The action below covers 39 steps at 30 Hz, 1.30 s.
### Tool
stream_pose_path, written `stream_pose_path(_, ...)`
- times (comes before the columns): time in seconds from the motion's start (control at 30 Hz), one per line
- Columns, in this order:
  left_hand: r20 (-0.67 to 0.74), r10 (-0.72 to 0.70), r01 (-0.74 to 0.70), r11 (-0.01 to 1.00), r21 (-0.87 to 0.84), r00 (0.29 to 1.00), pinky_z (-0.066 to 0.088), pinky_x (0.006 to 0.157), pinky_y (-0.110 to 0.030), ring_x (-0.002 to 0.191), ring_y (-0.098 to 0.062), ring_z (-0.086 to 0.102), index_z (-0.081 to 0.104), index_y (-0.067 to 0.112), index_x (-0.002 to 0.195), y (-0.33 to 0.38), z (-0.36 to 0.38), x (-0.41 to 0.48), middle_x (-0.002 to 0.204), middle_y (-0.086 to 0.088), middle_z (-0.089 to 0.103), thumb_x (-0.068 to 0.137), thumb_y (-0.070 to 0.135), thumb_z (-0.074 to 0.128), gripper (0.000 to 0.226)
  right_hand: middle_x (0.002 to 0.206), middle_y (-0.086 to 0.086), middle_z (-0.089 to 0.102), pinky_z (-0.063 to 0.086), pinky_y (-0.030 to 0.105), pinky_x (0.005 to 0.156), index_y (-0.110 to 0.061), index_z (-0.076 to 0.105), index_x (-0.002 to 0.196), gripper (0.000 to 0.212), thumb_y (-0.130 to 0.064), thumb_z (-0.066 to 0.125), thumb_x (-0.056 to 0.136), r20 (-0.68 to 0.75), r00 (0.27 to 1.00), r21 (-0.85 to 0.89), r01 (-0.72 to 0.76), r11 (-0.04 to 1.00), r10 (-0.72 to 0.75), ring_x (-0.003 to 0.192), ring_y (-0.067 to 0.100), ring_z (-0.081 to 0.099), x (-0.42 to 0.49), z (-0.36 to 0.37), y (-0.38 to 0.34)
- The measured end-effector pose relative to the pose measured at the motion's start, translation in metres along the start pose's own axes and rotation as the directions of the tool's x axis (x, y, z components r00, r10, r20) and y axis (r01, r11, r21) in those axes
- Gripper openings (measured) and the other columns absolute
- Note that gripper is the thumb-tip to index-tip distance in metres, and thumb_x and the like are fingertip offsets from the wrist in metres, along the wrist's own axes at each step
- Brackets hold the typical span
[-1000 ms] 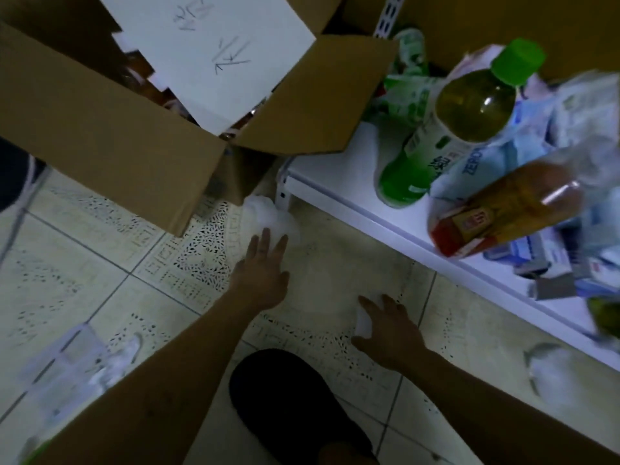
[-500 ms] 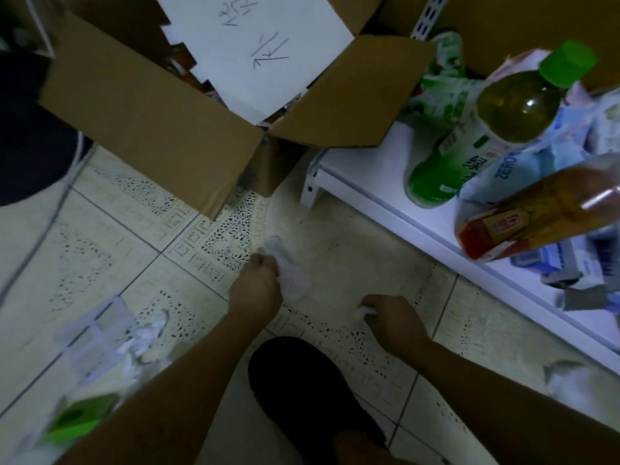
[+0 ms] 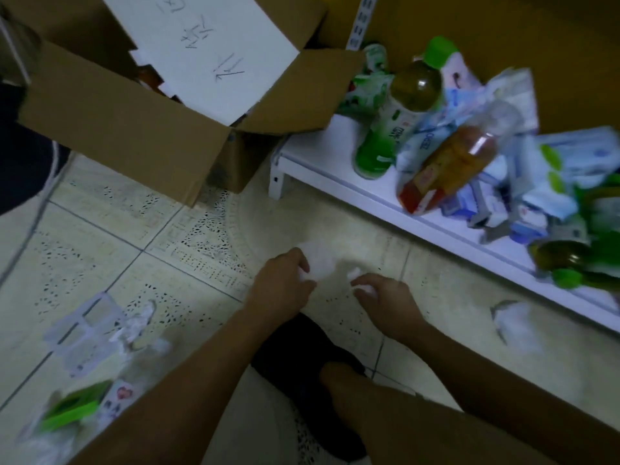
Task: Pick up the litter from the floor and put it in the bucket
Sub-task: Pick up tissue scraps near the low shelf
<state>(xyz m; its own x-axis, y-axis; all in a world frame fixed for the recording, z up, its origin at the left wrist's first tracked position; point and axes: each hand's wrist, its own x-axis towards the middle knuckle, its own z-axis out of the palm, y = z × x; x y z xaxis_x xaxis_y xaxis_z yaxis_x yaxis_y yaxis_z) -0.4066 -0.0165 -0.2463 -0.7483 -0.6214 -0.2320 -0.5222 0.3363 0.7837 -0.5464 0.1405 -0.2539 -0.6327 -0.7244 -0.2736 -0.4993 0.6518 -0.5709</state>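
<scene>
My left hand (image 3: 280, 286) is closed around a crumpled white tissue (image 3: 320, 260) held just above the tiled floor. Close beside it, my right hand (image 3: 382, 297) grips a smaller white paper scrap (image 3: 359, 280) in its fingers. Another white crumpled wad (image 3: 513, 322) lies on the floor at the right, near the shelf edge. More litter sits at the lower left: a clear plastic tray (image 3: 80, 330), crumpled wrappers (image 3: 137, 327) and a green packet (image 3: 72, 409). No bucket is in view.
An open cardboard box (image 3: 134, 125) with a white sheet stands at the back left. A low white shelf (image 3: 352, 189) at the right holds bottles and packets. My dark shoe (image 3: 312, 374) is below the hands. A white cable (image 3: 37, 216) runs down the left.
Both hands closed on their paper pieces and drew back from the box corner toward me, coming closer together. The view shifted left, showing more litter at the lower left.
</scene>
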Motion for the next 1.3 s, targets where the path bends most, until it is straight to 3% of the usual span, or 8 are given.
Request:
stream_pose_path(0.17,0.069,0.18,-0.176,0.983,-0.059,0.981,0.056,0.067,-0.043,0.075,-0.028,0.068,0.052,0.014,0.112,0.049,0.029,-0.015,0.091,-0.015,0.065,0.094,0.014,0.051,0.019,0.106,0.0,0.068,0.052,0.01,0.069,-0.007,0.065,0.116,0.028,-0.002,0.055,0.09,-0.199,0.977,0.035,-0.068,0.997,0.073,0.085,0.007,0.061,-0.08,-0.065,0.044)
stream_pose_path(0.3,0.149,0.293,-0.277,0.953,-0.122,0.944,0.056,0.064,-0.038,0.074,-0.02,0.067,0.057,0.013,0.102,0.095,0.051,-0.038,0.09,-0.009,0.066,0.093,0.015,0.053,0.01,0.086,-0.001,0.064,0.042,0.013,0.054,-0.013,0.063,0.103,0.016,-0.009,0.057,0.089,-0.114,0.978,-0.259,-0.197,0.946,0.173,0.074,0.019,0.066,-0.14,-0.131,0.07)
stream_pose_path(0.43,0.166,0.39,-0.377,0.92,-0.106,0.906,0.042,0.057,-0.02,0.066,-0.006,0.061,0.064,0.019,0.086,0.126,0.062,-0.053,0.077,0.002,0.065,0.088,0.017,0.062,0.004,0.097,0.008,0.07,0.049,0.03,0.075,-0.014,0.069,0.09,0.013,-0.024,0.061,0.087,-0.004,0.945,-0.479,-0.29,0.828,0.328,0.088,0.024,0.063,-0.14,-0.175,0.088)
stream_pose_path(0.63,0.186,0.332,-0.333,0.943,-0.024,0.925,0.048,0.058,-0.029,0.065,-0.019,0.063,0.061,0.01,0.083,0.109,0.096,-0.051,0.075,-0.006,0.065,0.088,0.023,0.061,0.014,0.096,0.009,0.067,0.044,0.028,0.072,-0.013,0.072,0.091,0.019,-0.029,0.065,0.085,-0.005,0.946,-0.471,-0.288,0.834,0.324,0.089,0.024,0.06,-0.09,-0.143,0.129)
stream_pose_path(0.93,0.202,0.248,-0.259,0.966,0.025,0.947,0.036,0.054,-0.022,0.061,-0.006,0.052,0.06,0.02,0.08,0.067,0.137,-0.038,0.067,0.008,0.056,0.094,0.031,0.052,0.02,0.149,0.017,0.031,0.032,0.052,0.11,-0.022,0.052,0.134,0.047,-0.044,0.049,0.093,-0.132,0.833,-0.399,-0.541,0.74,0.538,0.136,0.037,0.032,-0.049,-0.1,0.243)
stream_pose_path(1.1,0.195,0.074,-0.085,0.995,0.052,0.978,0.037,0.045,-0.006,0.062,-0.01,0.057,0.065,0.017,0.085,0.043,0.127,-0.037,0.075,0.002,0.062,0.09,0.025,0.059,0.011,0.124,0.013,0.057,0.045,0.034,0.092,-0.012,0.066,0.111,0.031,-0.032,0.059,0.089,-0.196,0.907,-0.225,-0.412,0.883,0.373,0.111,0.032,0.058,-0.038,-0.084,0.232)
stream_pose_path(1.23,0.096,-0.012,0.008,0.999,0.042,0.995,0.035,0.048,-0.012,0.067,-0.012,0.054,0.057,0.017,0.079,0.023,0.1,-0.047,0.074,0.005,0.056,0.076,0.02,0.076,0.019,0.079,0.006,0.068,0.047,0.018,0.067,-0.026,0.073,0.079,0.034,-0.008,0.048,0.094,0.091,0.965,-0.161,-0.228,0.96,0.244,0.073,0.001,0.065,-0.027,-0.046,0.166)
stream_pose_path(1.3,0.018,-0.015,0.014,0.997,0.07,1.0,0.031,0.044,-0.011,0.061,-0.013,0.051,0.053,0.017,0.077,0.018,0.079,-0.056,0.069,0.005,0.052,0.076,0.02,0.076,0.023,0.087,0.002,0.07,0.05,0.024,0.075,-0.015,0.075,0.09,0.029,-0.004,0.049,0.095,0.159,0.987,-0.096,-0.015,0.995,0.03,0.078,0.007,0.066,-0.024,-0.031,0.118)
